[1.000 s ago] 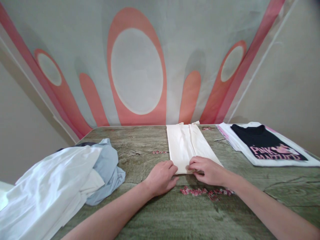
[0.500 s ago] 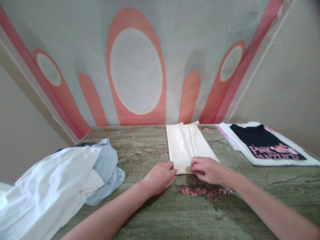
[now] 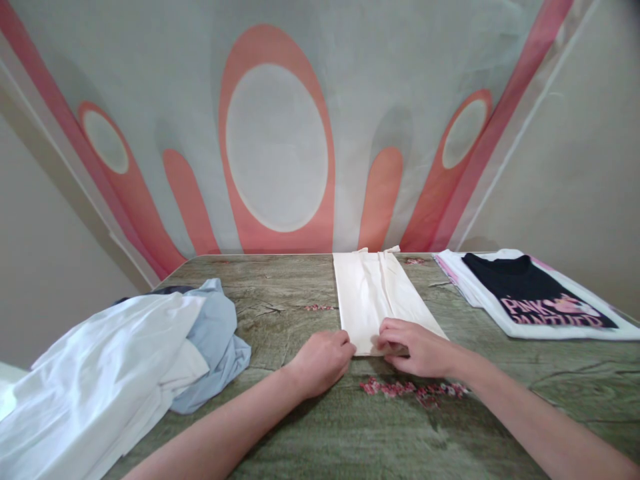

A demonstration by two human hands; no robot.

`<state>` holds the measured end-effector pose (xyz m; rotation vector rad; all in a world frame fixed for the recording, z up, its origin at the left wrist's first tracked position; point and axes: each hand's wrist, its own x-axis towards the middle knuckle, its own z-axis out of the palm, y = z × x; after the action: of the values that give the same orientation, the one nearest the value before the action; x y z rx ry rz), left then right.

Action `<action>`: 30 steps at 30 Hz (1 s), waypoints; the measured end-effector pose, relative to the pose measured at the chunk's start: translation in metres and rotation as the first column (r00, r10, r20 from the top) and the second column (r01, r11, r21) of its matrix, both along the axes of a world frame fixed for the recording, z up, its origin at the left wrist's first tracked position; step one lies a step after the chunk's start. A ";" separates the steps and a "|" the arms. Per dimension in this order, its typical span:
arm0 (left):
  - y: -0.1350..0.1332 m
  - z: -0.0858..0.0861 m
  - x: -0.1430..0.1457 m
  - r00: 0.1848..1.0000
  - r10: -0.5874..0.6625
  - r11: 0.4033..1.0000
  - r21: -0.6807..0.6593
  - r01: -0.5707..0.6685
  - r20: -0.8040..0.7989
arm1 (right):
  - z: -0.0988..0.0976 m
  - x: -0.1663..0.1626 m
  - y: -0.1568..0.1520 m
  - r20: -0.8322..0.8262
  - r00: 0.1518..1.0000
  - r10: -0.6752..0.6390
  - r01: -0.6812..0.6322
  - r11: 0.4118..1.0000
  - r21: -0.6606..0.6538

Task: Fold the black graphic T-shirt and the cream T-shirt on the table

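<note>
A cream garment (image 3: 373, 293), folded into a long narrow strip, lies on the green wood-grain table (image 3: 310, 427) and runs from its far edge toward me. My left hand (image 3: 323, 360) pinches the strip's near left corner with curled fingers. My right hand (image 3: 417, 347) grips the near right corner, fingers closed over the cloth. Both forearms stretch forward over the table.
A heap of white and light-blue clothes (image 3: 125, 353) fills the left side of the table. A stack of folded shirts (image 3: 530, 300), topped by a black one with pink print, sits at the right. A curtain with pink ovals hangs behind the table.
Both hands stay on the near end of the cream strip, with fingers tightened on its corners. The view has tilted slightly.
</note>
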<state>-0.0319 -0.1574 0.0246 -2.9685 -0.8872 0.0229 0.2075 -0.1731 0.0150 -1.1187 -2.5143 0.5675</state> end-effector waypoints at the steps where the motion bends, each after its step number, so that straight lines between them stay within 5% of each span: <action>1: -0.002 0.002 0.000 1.000 -0.001 1.000 -0.029 0.002 0.014 | 0.001 -0.001 -0.001 0.008 1.000 0.007 -0.007 1.000 -0.012; 10: -0.011 0.018 -0.002 0.974 -0.054 0.929 -0.347 0.130 0.219 | 0.015 -0.004 -0.012 0.094 0.990 0.101 -0.090 0.988 -0.122; 15: -0.003 0.008 0.003 0.959 -0.037 0.974 -0.203 0.098 0.282 | 0.022 -0.004 -0.014 0.066 0.992 0.111 -0.096 0.977 -0.190; 22: 0.002 -0.020 -0.001 0.996 -0.047 0.986 -0.154 0.058 0.079 | 0.027 -0.002 -0.015 0.036 0.991 0.128 -0.117 0.966 -0.230; 30: 0.032 -0.024 -0.002 0.988 0.145 0.989 -0.015 -0.144 0.053 | 0.025 -0.003 -0.015 0.026 0.994 0.106 -0.096 0.960 -0.264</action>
<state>-0.0336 -0.1253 0.0005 -2.9214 -1.1111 -0.0476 0.2049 -0.1879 0.0402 -1.1026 -2.5981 0.9388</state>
